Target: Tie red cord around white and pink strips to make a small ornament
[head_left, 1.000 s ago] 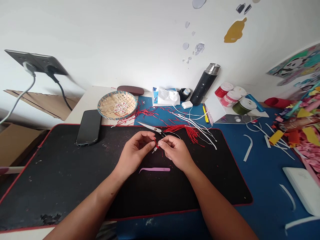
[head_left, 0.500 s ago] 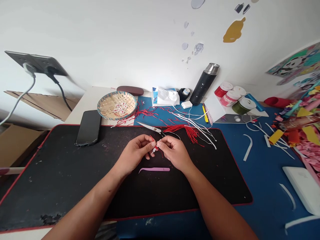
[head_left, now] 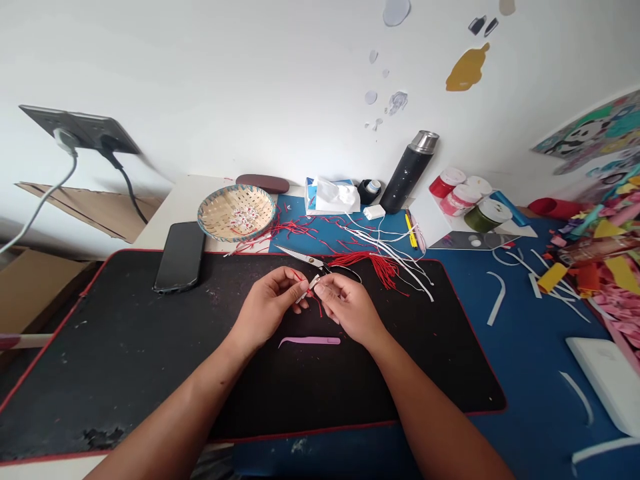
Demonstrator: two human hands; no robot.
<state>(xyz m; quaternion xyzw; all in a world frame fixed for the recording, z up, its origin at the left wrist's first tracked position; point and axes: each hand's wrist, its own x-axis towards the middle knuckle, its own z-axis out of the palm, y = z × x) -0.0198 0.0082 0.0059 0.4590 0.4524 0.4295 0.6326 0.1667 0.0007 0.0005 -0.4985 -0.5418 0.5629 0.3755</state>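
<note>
Over the black mat [head_left: 180, 360], my left hand [head_left: 273, 300] pinches red and white cord [head_left: 311, 285] between thumb and fingers. My right hand [head_left: 350, 305] is closed on the white cord's other end, close beside the left. A red tail dangles between the two hands. Below them lie pink curved-tip tweezers [head_left: 311, 341], untouched. Just beyond the fingers rest scissors [head_left: 307, 259] with black handles, partly hidden behind my right hand. A bundle of red cords [head_left: 383, 267] and several white cords [head_left: 400, 250] lie past my right hand.
A woven basket [head_left: 236, 213] with small red and white pieces stands at the back left, near a phone [head_left: 180, 257]. Behind are a tissue pack [head_left: 333, 195], a black flask [head_left: 409, 173] and paint jars [head_left: 463, 193]. A white box-like device [head_left: 605, 380] lies at right.
The red and white cord has turned between my fingers, showing more white and a longer red tail. My hands have stayed nearly in place; the view has shifted slightly.
</note>
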